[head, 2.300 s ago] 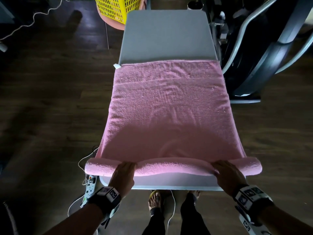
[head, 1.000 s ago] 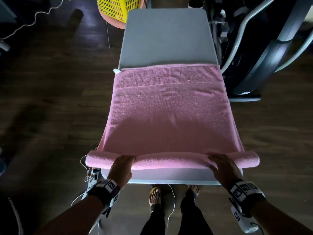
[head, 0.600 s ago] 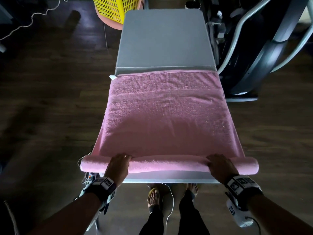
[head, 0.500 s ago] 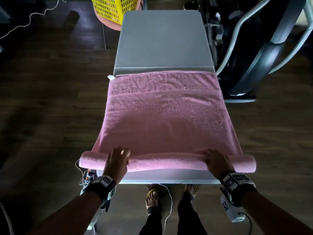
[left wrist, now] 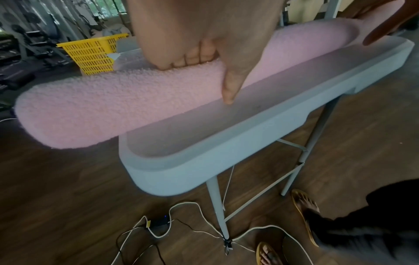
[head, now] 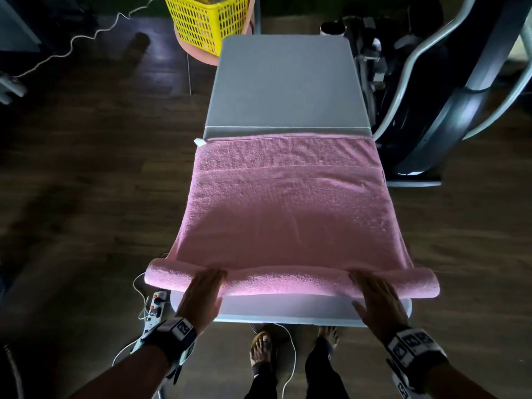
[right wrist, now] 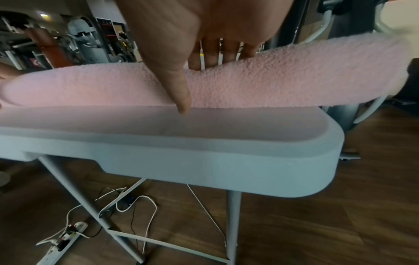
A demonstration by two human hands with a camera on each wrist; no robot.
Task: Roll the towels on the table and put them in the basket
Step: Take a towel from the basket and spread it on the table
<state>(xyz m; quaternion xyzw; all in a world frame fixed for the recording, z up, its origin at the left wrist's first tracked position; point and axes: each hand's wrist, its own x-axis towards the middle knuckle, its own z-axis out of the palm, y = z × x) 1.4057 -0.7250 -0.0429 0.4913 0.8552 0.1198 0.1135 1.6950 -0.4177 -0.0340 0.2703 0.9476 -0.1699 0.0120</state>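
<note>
A pink towel point(head: 288, 211) lies spread along the grey table point(head: 285, 82). Its near end is wound into a roll point(head: 288, 283) that sticks out past both table sides. My left hand point(head: 205, 289) lies flat on the roll's left part, and my right hand point(head: 374, 295) on its right part. In the left wrist view the fingers point(left wrist: 188, 59) reach over the roll point(left wrist: 102, 107) and the thumb point(left wrist: 229, 93) points down to the tabletop. The right wrist view shows the same: fingers point(right wrist: 226, 53) over the roll point(right wrist: 294, 77), thumb point(right wrist: 183, 100) down. The yellow basket point(head: 207, 21) stands beyond the table's far left corner.
The basket sits on a pink stool point(head: 201, 56). A dark exercise machine point(head: 460, 96) crowds the table's right side. A power strip point(head: 155, 309) and white cables lie on the wooden floor under the near edge, beside my sandalled feet point(head: 262, 355).
The roll has turned a little further away from me and grown slightly thicker. Both hands have slid up over it and now lie flatter on top.
</note>
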